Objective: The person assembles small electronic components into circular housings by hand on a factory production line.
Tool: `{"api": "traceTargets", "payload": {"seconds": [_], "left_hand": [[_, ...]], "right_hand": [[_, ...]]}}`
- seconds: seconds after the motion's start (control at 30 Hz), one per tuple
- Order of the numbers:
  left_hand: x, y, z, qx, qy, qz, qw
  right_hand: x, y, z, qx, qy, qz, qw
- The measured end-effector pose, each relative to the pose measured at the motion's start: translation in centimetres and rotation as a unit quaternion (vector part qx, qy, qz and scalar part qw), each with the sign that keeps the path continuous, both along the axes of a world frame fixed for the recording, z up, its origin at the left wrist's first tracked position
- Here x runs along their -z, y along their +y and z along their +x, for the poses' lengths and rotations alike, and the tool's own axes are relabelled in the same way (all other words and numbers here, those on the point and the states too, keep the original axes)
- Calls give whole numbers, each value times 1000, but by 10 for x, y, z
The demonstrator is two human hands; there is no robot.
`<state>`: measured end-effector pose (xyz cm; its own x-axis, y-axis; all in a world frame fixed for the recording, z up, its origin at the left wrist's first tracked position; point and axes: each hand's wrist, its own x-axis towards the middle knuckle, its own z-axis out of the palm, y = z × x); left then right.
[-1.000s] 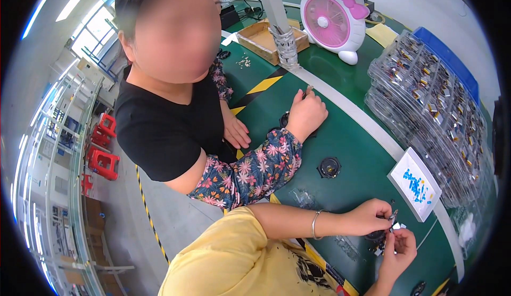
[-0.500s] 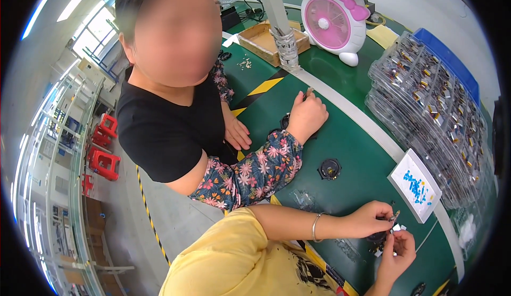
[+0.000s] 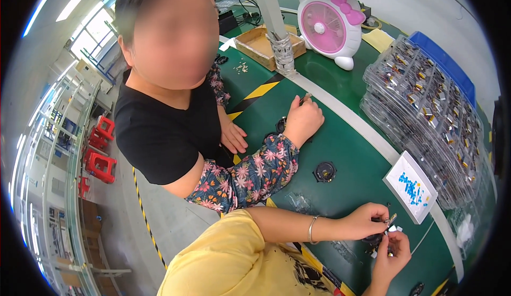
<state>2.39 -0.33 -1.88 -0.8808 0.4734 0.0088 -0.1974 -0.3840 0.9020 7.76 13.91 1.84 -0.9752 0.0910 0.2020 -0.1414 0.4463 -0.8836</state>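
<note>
My left hand (image 3: 364,221), a bangle on its wrist, is closed, with a small metal piece (image 3: 392,219) sticking out past the fingertips. Close below it, my right hand (image 3: 393,256) pinches with thumb and fingers; whatever lies between them is too small to name. The two sets of fingertips almost meet. Under and beside them is a dark round part (image 3: 371,238) with small white and metallic bits, mostly covered by my hands. Farther up the green table (image 3: 351,136) lies a round black part like a watch case (image 3: 325,172).
A white tray (image 3: 387,180) of small blue pieces stands right of my hands, before stacked clear compartment boxes (image 3: 420,99). At my left a co-worker's hand (image 3: 306,119) holds something small. A pink-and-white fan (image 3: 324,27), a wooden tray (image 3: 250,49) and a post (image 3: 269,3) stand farther back.
The whole view has shifted slightly, so things sit a little farther left. Both my hands keep nearly the same pose at the dark round part.
</note>
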Motion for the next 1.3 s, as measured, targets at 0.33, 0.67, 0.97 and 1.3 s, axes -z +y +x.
{"api": "traceTargets", "payload": {"seconds": [0.33,0.67,0.97,1.3], "left_hand": [[-2,-2,0,-9,30,-26,999],[-5,-2,2,6,5,4,1000],[-23,-9,3,99,-130,-26,986],[-13,-7,0,82,-167,-26,982]], "right_hand": [[0,1,0,-13,16,16,1000],[-2,1,1,-17,42,53,998],[-7,3,-3,37,13,14,999],[-8,7,-3,19,27,31,999]]}}
